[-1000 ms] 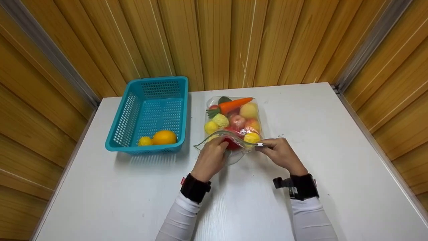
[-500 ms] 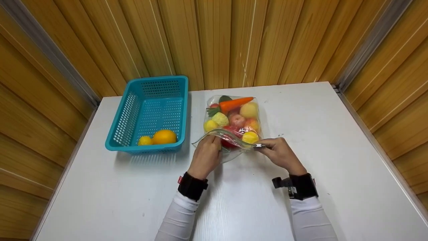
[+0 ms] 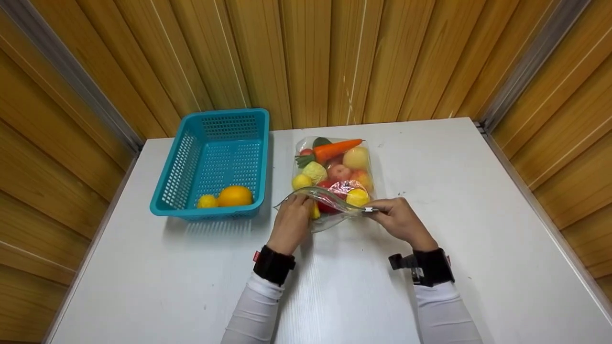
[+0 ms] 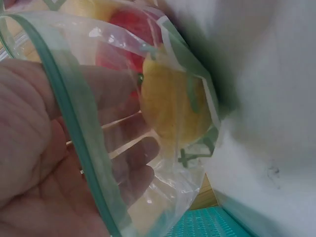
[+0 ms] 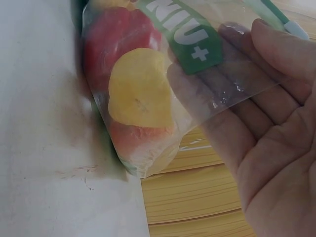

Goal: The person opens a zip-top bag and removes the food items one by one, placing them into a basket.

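Observation:
A clear zip bag (image 3: 330, 222) packed with fruit and vegetables lies on the table, its mouth toward me. My left hand (image 3: 290, 223) reaches into the mouth, fingers loosely bent behind the film in the left wrist view. Its fingertips are right at a yellow fruit (image 4: 173, 101) with a small dark stem end. My right hand (image 3: 399, 220) pinches the right end of the zip edge, by the white slider (image 3: 369, 209). Within the bag show a carrot (image 3: 337, 149), a red pepper (image 5: 121, 44) and another yellow fruit (image 5: 140, 89).
Left of the bag stands a turquoise basket (image 3: 206, 213) holding a small yellow fruit (image 3: 207, 201) and a larger orange-yellow fruit (image 3: 235, 196). Wood-patterned walls (image 3: 306, 62) border the white table (image 3: 143, 277) at the back and sides.
My left hand has shifted left inside the bag's mouth, and its fingers have loosened. A yellow fruit now shows beside it. The right hand keeps its pinch on the zip edge, nearly still.

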Demonstrator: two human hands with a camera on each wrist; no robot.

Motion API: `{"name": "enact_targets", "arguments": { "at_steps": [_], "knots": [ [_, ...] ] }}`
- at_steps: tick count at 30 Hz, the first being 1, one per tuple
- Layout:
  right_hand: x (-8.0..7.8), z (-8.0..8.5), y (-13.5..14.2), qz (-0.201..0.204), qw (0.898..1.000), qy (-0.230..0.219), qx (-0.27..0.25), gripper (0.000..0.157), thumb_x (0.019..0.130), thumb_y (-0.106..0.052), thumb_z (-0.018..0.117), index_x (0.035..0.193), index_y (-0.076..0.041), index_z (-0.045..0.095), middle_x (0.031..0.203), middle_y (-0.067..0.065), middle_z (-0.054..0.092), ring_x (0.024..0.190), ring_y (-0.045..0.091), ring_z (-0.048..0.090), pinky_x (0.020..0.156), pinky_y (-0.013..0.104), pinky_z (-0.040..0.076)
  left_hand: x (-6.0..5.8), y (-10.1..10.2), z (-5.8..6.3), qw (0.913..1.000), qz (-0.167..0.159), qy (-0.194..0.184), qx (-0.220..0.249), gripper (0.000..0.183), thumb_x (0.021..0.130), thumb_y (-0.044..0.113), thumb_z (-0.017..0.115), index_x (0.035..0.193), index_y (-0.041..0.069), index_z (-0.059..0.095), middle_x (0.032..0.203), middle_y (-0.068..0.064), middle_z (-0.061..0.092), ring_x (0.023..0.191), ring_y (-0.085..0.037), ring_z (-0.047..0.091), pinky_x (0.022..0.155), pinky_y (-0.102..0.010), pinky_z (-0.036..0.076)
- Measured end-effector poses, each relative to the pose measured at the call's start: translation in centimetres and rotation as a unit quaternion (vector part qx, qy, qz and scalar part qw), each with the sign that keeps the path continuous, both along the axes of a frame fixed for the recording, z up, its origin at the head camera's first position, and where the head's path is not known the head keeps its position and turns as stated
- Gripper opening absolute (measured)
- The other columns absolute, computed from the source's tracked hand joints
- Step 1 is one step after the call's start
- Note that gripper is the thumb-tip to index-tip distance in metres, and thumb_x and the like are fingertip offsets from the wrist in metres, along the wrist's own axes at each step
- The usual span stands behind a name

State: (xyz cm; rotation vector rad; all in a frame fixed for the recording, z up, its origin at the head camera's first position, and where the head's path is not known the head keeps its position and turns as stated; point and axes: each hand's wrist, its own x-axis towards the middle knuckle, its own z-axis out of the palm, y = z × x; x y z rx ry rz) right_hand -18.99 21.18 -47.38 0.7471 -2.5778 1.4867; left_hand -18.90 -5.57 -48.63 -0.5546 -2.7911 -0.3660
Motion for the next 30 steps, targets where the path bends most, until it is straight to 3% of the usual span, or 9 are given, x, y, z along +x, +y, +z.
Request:
{"name": "enact_targets", "arguments": {
  "at_steps": [12, 16, 22, 30],
  "knots": [
    [0.12, 0.22, -0.09, 0.009, 1.0, -0.01, -0.008, 0.011, 0.09, 0.005, 0.074, 0.099, 0.007, 0.079, 0.1, 0.021, 0.077, 0.084, -0.001, 0.063, 0.073, 0.013, 0.05, 0.08, -0.1, -0.09, 0.9998, -0.01, -0.016, 0.009, 0.027, 0.089, -0.006, 0.072, 0.115, 0.001, 0.073, 0.127, -0.016, 0.064, 0.116, -0.033, 0.06, 0.102, -0.046, 0.052],
    [0.08, 0.24, 0.01, 0.008, 1.0, -0.022, 0.0, 0.012, 0.09, 0.004, 0.073, 0.101, 0.007, 0.079, 0.101, 0.02, 0.077, 0.081, 0.0, 0.061, 0.071, 0.015, 0.049, 0.01, -0.11, -0.04, 0.9983, -0.014, -0.045, 0.034, 0.036, 0.086, 0.001, 0.08, 0.12, 0.001, 0.069, 0.129, -0.016, 0.065, 0.119, -0.033, 0.063, 0.104, -0.046, 0.052],
    [-0.03, 0.04, 0.12, 0.013, 1.0, -0.027, 0.004, 0.014, 0.092, 0.004, 0.072, 0.103, 0.006, 0.079, 0.101, 0.018, 0.077, 0.077, 0.003, 0.058, 0.068, 0.016, 0.047, -0.04, -0.18, -0.02, 0.9929, -0.017, -0.096, 0.068, 0.047, 0.083, 0.012, 0.087, 0.123, 0.004, 0.065, 0.12, -0.015, 0.068, 0.11, -0.032, 0.066, 0.099, -0.047, 0.055],
    [-0.11, 0.04, 0.28, 0.004, 1.0, -0.021, 0.013, 0.014, 0.092, 0.004, 0.071, 0.104, 0.006, 0.079, 0.102, 0.019, 0.077, 0.078, 0.002, 0.059, 0.069, 0.017, 0.048, -0.09, -0.37, 0.14, 0.9894, -0.034, -0.104, 0.095, 0.049, 0.083, 0.016, 0.088, 0.124, 0.003, 0.065, 0.12, -0.014, 0.069, 0.108, -0.031, 0.067, 0.098, -0.047, 0.055]
  ]
}}
